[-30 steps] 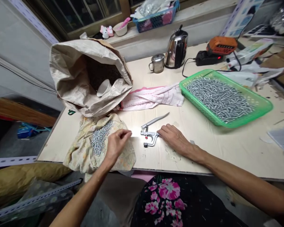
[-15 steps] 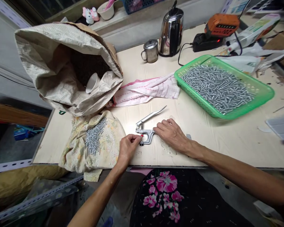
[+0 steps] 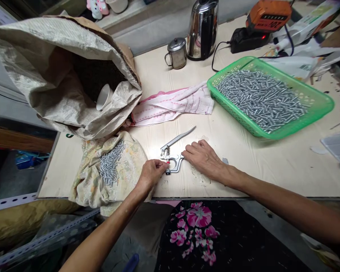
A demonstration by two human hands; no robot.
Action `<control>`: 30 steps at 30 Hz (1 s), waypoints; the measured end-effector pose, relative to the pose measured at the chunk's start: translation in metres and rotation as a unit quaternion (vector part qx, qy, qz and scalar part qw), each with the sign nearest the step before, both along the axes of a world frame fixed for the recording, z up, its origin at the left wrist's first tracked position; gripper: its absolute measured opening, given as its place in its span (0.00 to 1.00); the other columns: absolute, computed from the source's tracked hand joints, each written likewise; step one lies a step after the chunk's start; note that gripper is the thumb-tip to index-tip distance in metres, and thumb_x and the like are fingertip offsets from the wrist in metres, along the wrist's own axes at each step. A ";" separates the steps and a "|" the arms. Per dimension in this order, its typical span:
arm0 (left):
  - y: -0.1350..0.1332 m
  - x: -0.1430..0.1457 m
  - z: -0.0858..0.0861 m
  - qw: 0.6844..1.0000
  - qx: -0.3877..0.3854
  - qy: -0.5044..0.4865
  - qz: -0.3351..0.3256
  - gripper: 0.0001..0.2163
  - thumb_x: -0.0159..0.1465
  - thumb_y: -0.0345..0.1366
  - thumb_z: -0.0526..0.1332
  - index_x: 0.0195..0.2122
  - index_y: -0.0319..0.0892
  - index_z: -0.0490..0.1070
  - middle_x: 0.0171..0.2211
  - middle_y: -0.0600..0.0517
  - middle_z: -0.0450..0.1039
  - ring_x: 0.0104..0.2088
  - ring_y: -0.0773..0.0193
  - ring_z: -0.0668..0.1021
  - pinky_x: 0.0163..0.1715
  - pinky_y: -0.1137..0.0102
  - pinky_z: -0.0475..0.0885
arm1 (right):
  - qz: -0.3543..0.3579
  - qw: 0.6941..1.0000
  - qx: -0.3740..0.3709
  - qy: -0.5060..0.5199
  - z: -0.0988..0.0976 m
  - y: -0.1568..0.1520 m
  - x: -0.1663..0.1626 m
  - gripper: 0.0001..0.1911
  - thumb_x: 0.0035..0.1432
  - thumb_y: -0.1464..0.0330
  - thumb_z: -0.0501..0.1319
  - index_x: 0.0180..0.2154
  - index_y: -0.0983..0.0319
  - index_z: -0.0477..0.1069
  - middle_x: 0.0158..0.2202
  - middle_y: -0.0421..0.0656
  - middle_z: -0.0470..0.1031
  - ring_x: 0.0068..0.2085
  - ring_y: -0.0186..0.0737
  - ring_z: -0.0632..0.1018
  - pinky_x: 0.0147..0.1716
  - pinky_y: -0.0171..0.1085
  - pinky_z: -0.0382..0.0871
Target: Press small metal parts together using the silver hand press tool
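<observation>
Silver snap-fastener pliers (image 3: 174,162) lie on the table in front of me, with the long upper lever raised towards the back right. A spring and a red part show at the jaw. My right hand (image 3: 202,156) has its fingers closed on the right end of the pliers' body. My left hand (image 3: 153,172) pinches with thumb and forefinger right at the jaw; whatever small thing it holds is hidden by the fingertips. To its left, a heap of small silver metal pieces (image 3: 111,164) rests on a patterned yellowish cloth (image 3: 133,160).
A green basket (image 3: 235,113) full of silver metal pieces stands at the right. At the back left an open woven sack (image 3: 70,119) holds a white cup (image 3: 104,97). Behind are a pink-white towel (image 3: 175,104), a metal mug (image 3: 177,54), a kettle (image 3: 202,34) and an orange battery (image 3: 268,17).
The view has shifted slightly, so the sack and kettle appear higher. Both hands stay at the pliers, the left still pinching at the jaw, with hardly any movement.
</observation>
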State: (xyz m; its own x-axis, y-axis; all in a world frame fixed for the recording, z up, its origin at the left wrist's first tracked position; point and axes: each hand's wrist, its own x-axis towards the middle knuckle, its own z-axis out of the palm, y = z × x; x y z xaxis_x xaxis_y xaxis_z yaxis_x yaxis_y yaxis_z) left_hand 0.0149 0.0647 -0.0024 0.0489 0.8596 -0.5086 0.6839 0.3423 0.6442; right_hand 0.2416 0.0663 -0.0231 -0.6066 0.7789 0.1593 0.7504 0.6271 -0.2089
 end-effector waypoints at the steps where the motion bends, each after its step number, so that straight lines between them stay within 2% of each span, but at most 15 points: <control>1: 0.000 0.000 -0.001 1.000 -0.003 -0.001 0.003 0.16 0.53 0.49 0.62 0.22 0.38 0.74 0.17 0.54 0.67 0.20 0.68 0.67 0.21 0.74 0.59 | 0.002 1.000 -0.015 0.006 0.001 0.002 0.002 0.06 0.66 0.73 0.54 0.37 0.61 0.69 0.37 0.44 0.71 0.40 0.43 0.67 0.40 0.42 0.55; 2: 0.000 0.000 -0.002 1.000 -0.004 -0.001 0.009 0.17 0.52 0.49 0.62 0.22 0.38 0.75 0.17 0.54 0.67 0.20 0.68 0.66 0.21 0.74 0.59 | 0.003 1.000 -0.025 0.014 0.001 0.004 0.005 0.04 0.65 0.69 0.57 0.41 0.62 0.69 0.42 0.46 0.72 0.43 0.45 0.68 0.42 0.43 0.56; 4: -0.001 0.000 -0.003 1.000 -0.006 -0.003 0.022 0.17 0.51 0.49 0.62 0.23 0.38 0.75 0.17 0.54 0.67 0.20 0.68 0.66 0.21 0.74 0.60 | 0.004 0.999 -0.031 0.029 0.002 0.011 0.011 0.19 0.61 0.61 0.62 0.51 0.63 0.66 0.55 0.52 0.67 0.53 0.52 0.66 0.48 0.47 0.59; 6: -0.002 0.000 -0.004 1.000 -0.005 0.000 0.030 0.17 0.51 0.49 0.62 0.24 0.38 0.75 0.18 0.54 0.68 0.20 0.68 0.66 0.21 0.74 0.60 | 0.011 0.999 -0.030 0.030 0.002 0.019 0.017 0.35 0.57 0.56 0.66 0.59 0.65 0.58 0.64 0.57 0.57 0.62 0.58 0.58 0.54 0.52 0.57; 8: -0.002 0.001 -0.004 0.999 -0.004 0.003 0.031 0.17 0.50 0.50 0.62 0.24 0.38 0.75 0.18 0.54 0.68 0.20 0.68 0.66 0.21 0.74 0.60 | 0.028 0.999 -0.040 0.023 0.002 0.028 0.021 0.42 0.55 0.55 0.67 0.62 0.66 0.52 0.65 0.59 0.55 0.64 0.60 0.55 0.58 0.56 0.54; 11: -0.003 0.001 -0.002 1.000 -0.003 0.004 0.028 0.18 0.50 0.51 0.62 0.24 0.38 0.75 0.19 0.54 0.68 0.20 0.68 0.66 0.21 0.73 0.60 | 0.048 0.997 -0.058 0.017 0.006 0.041 0.024 0.46 0.50 0.53 0.69 0.62 0.66 0.53 0.60 0.57 0.62 0.61 0.60 0.61 0.57 0.56 0.57; 14: -0.004 0.003 0.001 1.000 -0.002 0.009 0.027 0.17 0.51 0.50 0.61 0.23 0.39 0.74 0.18 0.54 0.67 0.21 0.68 0.66 0.21 0.73 0.59 | 0.050 0.997 -0.063 0.011 0.009 0.049 0.023 0.47 0.46 0.51 0.71 0.60 0.68 0.57 0.55 0.57 0.65 0.54 0.58 0.67 0.53 0.52 0.62; 17: -0.003 0.004 0.004 0.999 -0.002 0.016 0.028 0.17 0.52 0.50 0.61 0.23 0.39 0.74 0.18 0.54 0.67 0.20 0.68 0.67 0.21 0.73 0.58 | 0.037 0.997 -0.065 -0.005 0.013 0.051 0.022 0.46 0.44 0.50 0.71 0.56 0.68 0.60 0.52 0.56 0.67 0.50 0.56 0.67 0.48 0.49 0.64; 23: -0.008 0.003 0.007 0.998 0.009 0.058 -0.005 0.15 0.58 0.46 0.61 0.23 0.39 0.74 0.18 0.54 0.67 0.21 0.66 0.69 0.23 0.72 0.60 | 0.025 0.997 -0.052 -0.042 0.022 0.046 0.016 0.23 0.51 0.57 0.70 0.42 0.63 0.67 0.42 0.49 0.69 0.43 0.50 0.67 0.39 0.43 0.62; 26: -0.016 0.012 0.012 0.979 0.130 0.144 -0.056 0.13 0.63 0.43 0.60 0.29 0.39 0.75 0.28 0.50 0.73 0.32 0.60 0.75 0.32 0.69 0.67 | 0.030 0.997 -0.069 -0.033 0.026 0.042 0.014 0.16 0.54 0.63 0.69 0.38 0.63 0.67 0.40 0.48 0.69 0.41 0.46 0.67 0.35 0.40 0.61; 28: -0.016 0.024 0.014 0.946 0.236 0.188 -0.119 0.10 0.64 0.41 0.60 0.39 0.39 0.74 0.41 0.45 0.74 0.43 0.54 0.74 0.41 0.64 0.70 | 0.036 0.995 -0.086 -0.032 0.029 0.040 0.013 0.14 0.55 0.66 0.68 0.38 0.64 0.67 0.40 0.48 0.69 0.41 0.46 0.67 0.35 0.39 0.61; 30: -0.007 0.038 0.014 0.912 0.298 0.194 -0.205 0.16 0.64 0.40 0.62 0.49 0.39 0.70 0.52 0.41 0.69 0.52 0.49 0.70 0.50 0.58 0.68 | 0.042 0.994 -0.098 -0.035 0.031 0.039 0.014 0.14 0.56 0.65 0.68 0.40 0.65 0.67 0.40 0.49 0.69 0.42 0.46 0.67 0.36 0.40 0.63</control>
State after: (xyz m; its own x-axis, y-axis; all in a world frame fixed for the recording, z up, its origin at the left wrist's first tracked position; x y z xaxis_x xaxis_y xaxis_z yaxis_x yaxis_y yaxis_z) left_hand 0.0527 0.0575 0.0116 0.3445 0.9388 -0.0047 0.8917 -0.3257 0.3144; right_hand 0.2553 0.1049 0.0076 -0.6756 0.7364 -0.0344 0.7133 0.6412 -0.2828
